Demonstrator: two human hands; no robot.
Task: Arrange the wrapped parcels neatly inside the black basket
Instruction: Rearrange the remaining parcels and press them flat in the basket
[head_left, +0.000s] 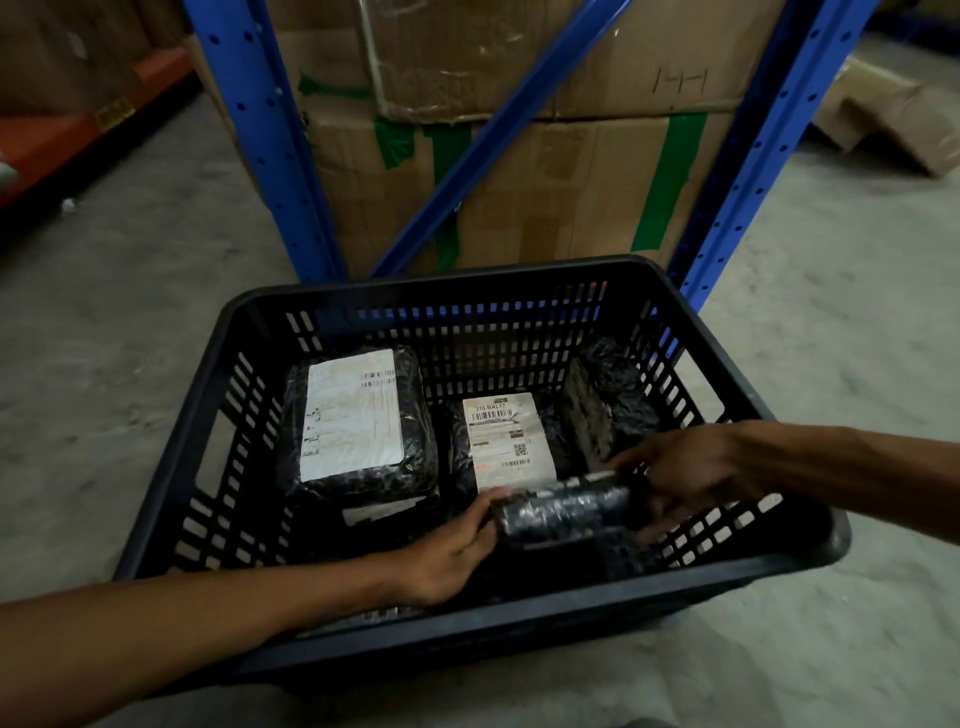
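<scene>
Lower centre of frame: left hand (447, 558) and right hand (691, 478), fingers curled closed round opposite ends of a dark wrapped parcel (563, 512), likely steadying it level over the black basket (171, 467)'s near free corner.

The middle parcel's label (508, 441) reads "310-BAL17"; other print is illegible.

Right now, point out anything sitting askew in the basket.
One parcel at the right wall of the black basket stands tilted on edge, while the labelled ones lie flat. Both hands hold another parcel.
</scene>
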